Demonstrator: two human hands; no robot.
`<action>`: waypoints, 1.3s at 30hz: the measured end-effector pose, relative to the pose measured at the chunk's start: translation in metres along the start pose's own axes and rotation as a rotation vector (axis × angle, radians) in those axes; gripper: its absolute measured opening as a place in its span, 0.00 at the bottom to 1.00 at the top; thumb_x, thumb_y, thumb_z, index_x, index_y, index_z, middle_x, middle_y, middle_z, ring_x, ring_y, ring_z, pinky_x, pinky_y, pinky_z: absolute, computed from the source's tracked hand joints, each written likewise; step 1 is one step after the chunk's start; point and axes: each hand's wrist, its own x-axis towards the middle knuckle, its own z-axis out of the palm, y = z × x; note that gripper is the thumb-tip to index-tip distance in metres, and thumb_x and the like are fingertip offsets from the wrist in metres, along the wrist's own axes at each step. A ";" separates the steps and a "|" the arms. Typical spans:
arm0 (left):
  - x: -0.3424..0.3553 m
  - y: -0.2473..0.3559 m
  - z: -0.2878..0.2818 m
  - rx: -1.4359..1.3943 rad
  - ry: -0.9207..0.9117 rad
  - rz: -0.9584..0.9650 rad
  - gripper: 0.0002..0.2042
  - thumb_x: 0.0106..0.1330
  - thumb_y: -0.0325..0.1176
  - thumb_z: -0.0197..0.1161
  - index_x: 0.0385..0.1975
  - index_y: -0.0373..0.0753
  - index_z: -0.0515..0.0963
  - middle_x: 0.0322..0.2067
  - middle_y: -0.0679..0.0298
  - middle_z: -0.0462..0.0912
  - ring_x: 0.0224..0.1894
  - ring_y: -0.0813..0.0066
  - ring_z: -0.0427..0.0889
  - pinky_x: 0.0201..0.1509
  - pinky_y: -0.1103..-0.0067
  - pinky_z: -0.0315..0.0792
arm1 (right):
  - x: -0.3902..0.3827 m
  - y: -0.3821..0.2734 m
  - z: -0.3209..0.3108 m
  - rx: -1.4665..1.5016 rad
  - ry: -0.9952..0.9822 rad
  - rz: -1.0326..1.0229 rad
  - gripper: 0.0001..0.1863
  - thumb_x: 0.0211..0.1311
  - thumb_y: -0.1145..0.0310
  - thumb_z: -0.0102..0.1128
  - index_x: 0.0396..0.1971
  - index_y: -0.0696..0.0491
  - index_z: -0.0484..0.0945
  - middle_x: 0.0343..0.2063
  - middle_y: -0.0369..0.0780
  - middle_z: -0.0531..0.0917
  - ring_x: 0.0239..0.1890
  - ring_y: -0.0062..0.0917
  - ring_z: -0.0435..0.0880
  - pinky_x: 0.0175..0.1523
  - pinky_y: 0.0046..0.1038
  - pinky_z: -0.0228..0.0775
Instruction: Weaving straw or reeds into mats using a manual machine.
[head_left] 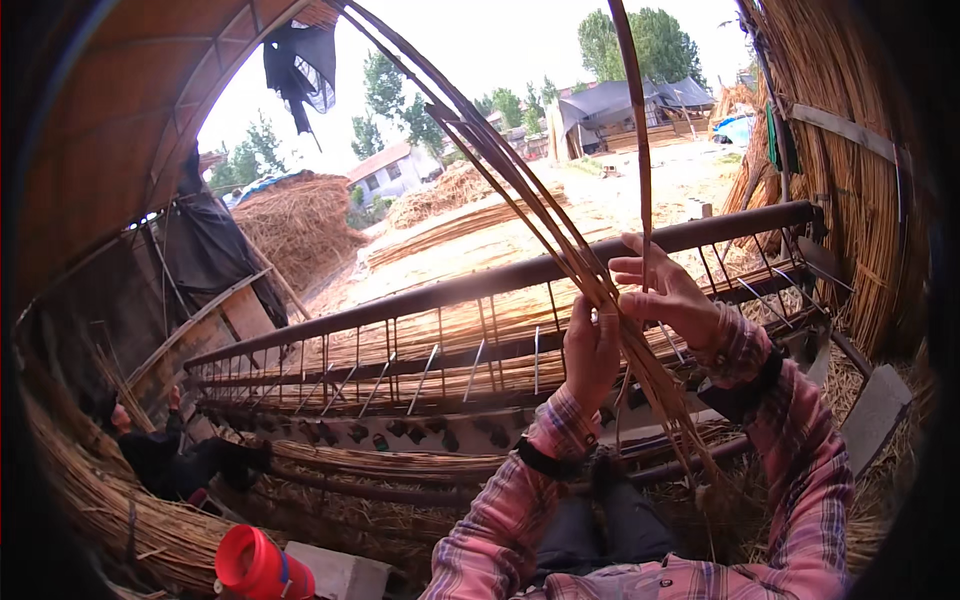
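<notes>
Both hands up before the rack, centre-right on my feed. Left hand [592,348] closed about a loose bundle of brown stalks [655,378], thumb and fingers pinching it near the top rail [450,296] of a long, dark rack. From that grip the bundle runs up and leftward past the rail, fanning into separate stems; its lower ends splay down to the right, beside the dark trouser legs [605,530]. Right hand [675,300] just beside it, fingers partly spread, thumb near the bundle. A single stalk [638,110] stands nearly upright at that hand; I cannot tell whether the fingers grip it or merely lie against it. Both forearms in pink plaid sleeves, a dark band at the left wrist [547,460]. Thin rods slope and stand along the rack; through them I see pale stalks lying lengthwise. Below, a row of small dark lumps [400,430], too small for me to identify. Far left, a co-worker [185,462] in dark clothes, low against the stalks. Lower left, a red bucket [262,565] next to a pale block [340,572]. Tall stalks [850,170] stand stacked at right; a straw heap [300,225] and trees outside, in hard daylight.
</notes>
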 end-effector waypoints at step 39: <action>-0.066 -0.061 0.103 -0.441 0.111 -0.181 0.10 0.60 0.29 0.60 0.32 0.38 0.64 0.22 0.70 0.65 0.24 0.85 0.64 0.27 0.83 0.63 | -0.059 -0.066 -0.047 -0.555 0.450 0.014 0.16 0.62 0.60 0.54 0.46 0.52 0.70 0.19 0.28 0.69 0.17 0.07 0.66 0.20 0.11 0.59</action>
